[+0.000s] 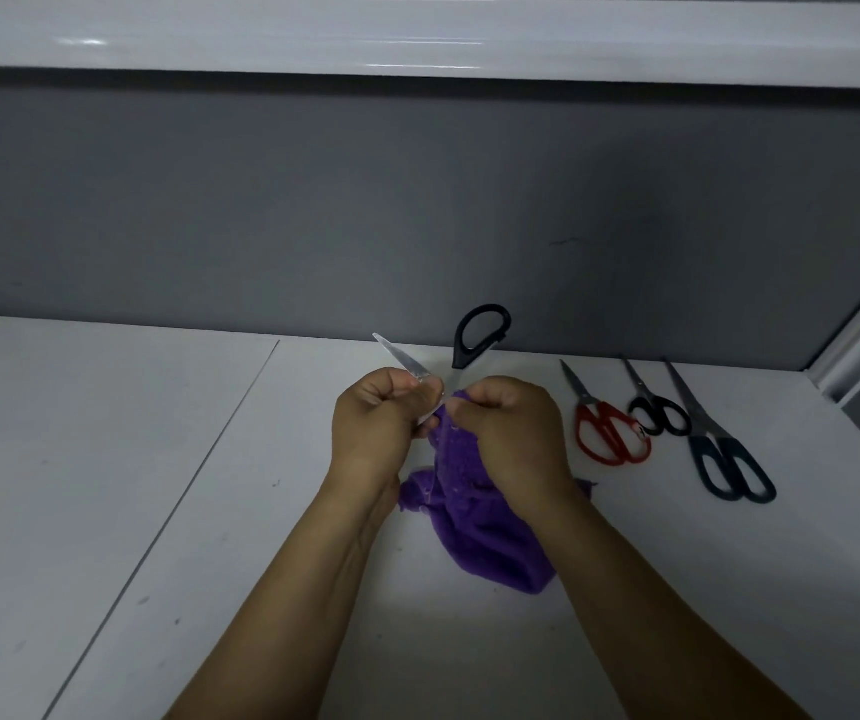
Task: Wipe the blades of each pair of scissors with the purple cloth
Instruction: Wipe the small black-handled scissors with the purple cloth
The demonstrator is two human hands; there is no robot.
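While the black-handled scissors (477, 337) are held open above the desk (158, 511), wiping of this pair looks to be in hand.
Left hand (373, 423) grips one bare blade; right hand (511, 433) fingers (474, 405) pinch the purple cloth (490, 543) onto the other, its tail on the near desk. Next, judged: draw the cloth tipward, clear of the edge. Three other pairs (659, 413) lie right.

The left hand (373, 415) holds black-handled scissors (480, 335) by a blade, the right hand (508, 428) apparently pressing purple cloth (490, 537) against them.

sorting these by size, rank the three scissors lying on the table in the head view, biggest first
1. dark teal-handled scissors
2. red-handled scissors
3. small black-handled scissors
All lie side by side, so nearness matters little.
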